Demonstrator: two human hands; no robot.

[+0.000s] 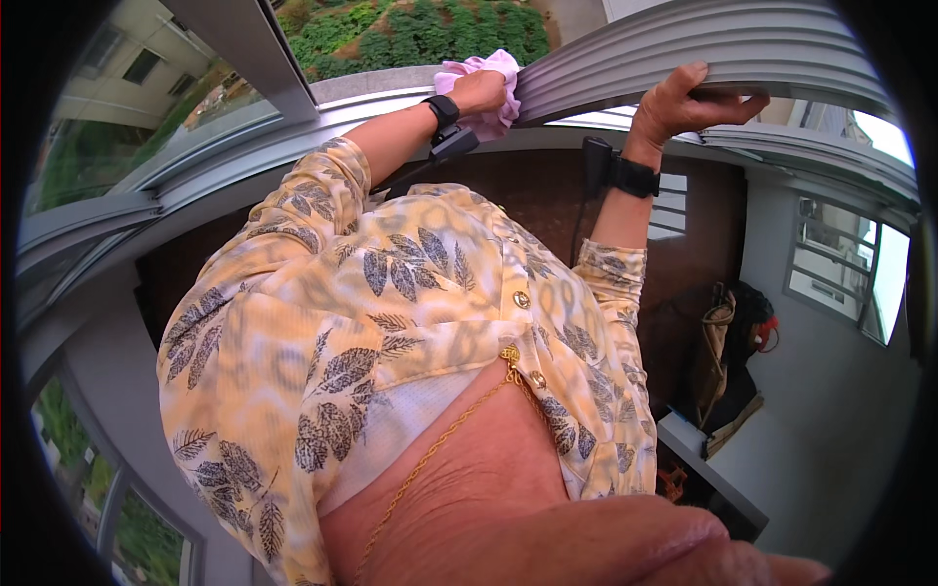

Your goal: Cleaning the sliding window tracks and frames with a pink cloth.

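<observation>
A crumpled pink cloth (pixel 506 69) is bunched in my left hand (pixel 480 91), which rests at the window's metal track (pixel 366 99), against the left end of a grey ribbed metal panel (pixel 703 51). Farther right, my right hand (pixel 678 106) holds the lower edge of that panel, thumb up on its face and fingers stretched along beneath it. The fingertips are partly hidden by the edge. Each wrist has a black strap with a small dark device on it.
A metal-framed window pane (pixel 220 80) stands at upper left. Outside are green plants (pixel 440 36) beyond a concrete ledge (pixel 381 80). Below are a dark reddish-brown surface (pixel 527 176), bags hanging at right (pixel 714 344) and a dark-topped box or cabinet (pixel 718 483).
</observation>
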